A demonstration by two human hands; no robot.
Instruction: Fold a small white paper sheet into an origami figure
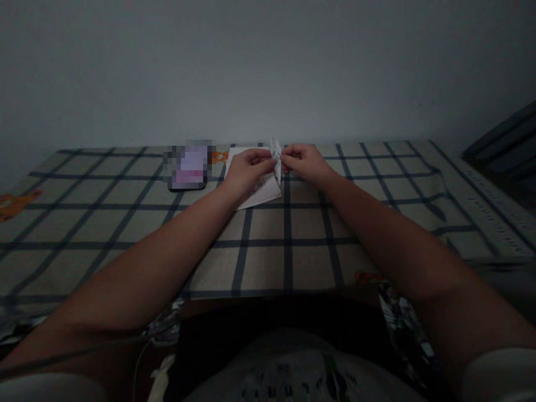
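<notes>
Between my two hands a small folded piece of white paper stands upright. My left hand pinches its left side between thumb and fingers. The fingertips of my right hand close on its right side. Under and beside my left hand lies a larger white sheet with some dark marks, partly hidden by the hand. Fine folds in the held paper are too small to make out.
A checked cloth covers the table, which meets a plain wall at the back. A phone with a lit, blurred screen lies left of the sheet. Dark slats stand at the far right.
</notes>
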